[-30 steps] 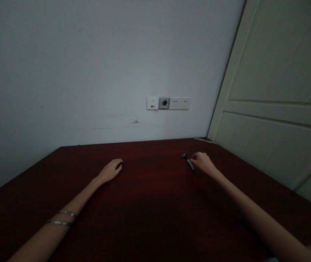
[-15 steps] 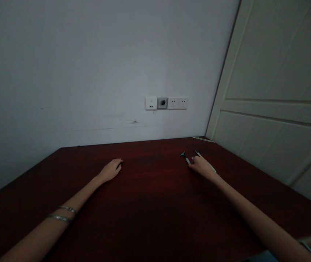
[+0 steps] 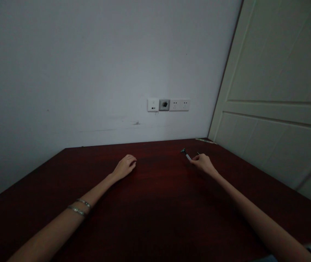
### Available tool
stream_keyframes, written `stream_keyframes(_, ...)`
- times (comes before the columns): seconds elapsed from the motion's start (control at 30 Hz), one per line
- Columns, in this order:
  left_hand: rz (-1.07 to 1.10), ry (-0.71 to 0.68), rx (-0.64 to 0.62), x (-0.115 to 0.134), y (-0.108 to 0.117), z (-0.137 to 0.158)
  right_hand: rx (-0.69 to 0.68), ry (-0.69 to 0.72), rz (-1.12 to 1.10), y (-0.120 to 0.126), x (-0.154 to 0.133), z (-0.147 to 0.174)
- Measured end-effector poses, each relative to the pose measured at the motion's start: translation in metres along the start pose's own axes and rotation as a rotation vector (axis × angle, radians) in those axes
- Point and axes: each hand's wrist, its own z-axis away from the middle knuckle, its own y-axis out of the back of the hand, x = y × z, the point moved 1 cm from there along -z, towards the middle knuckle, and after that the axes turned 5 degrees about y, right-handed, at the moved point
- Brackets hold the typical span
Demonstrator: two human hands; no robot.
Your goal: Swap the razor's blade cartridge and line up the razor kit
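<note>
While pinching razor (image 3: 188, 157) by handle with right hand (image 3: 204, 162), far right, resting left hand (image 3: 123, 167), half spread, on dark-red table (image 3: 155, 196), left.

Qty: 2 hands (image 3: 125, 167), 1 razor (image 3: 188, 157), 1 tbl (image 3: 150, 211)

Between the left hand (image 3: 124, 166) and the razor (image 3: 187, 156), the surface (image 3: 155, 189) offered a wide free passage. The way forward was closed by the wall (image 3: 103, 72). The right hand (image 3: 202, 162), at the razor's handle, and its forearm blocked one crossing to the right; farther right, the panelled door (image 3: 275, 91) limited the room.
</note>
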Motion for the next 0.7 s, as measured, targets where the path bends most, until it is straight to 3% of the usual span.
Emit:
stream_keyframes(0.07, 0.090, 0.044, 0.015, 0.025, -0.007, -0.011, -0.005, -0.038, -0.128, -0.003, -0.008, 0.001)
stream_keyframes(0.17, 0.268, 0.227, 0.037, 0.060, -0.018, -0.032, -0.029, -0.027, -0.256, -0.012, -0.031, 0.008)
stream_keyframes(0.33, 0.640, 0.509, -0.097, 0.102, -0.030, -0.055, -0.047, 0.061, -0.502, -0.030, -0.079, 0.032)
stream_keyframes(0.47, 0.773, 0.577, -0.116, 0.115, -0.030, -0.058, -0.085, 0.134, -0.565, -0.041, -0.103, 0.048)
stream_keyframes(0.7, 0.628, 0.606, -0.067, 0.115, -0.023, -0.054, -0.097, 0.268, -0.430, -0.052, -0.116, 0.054)
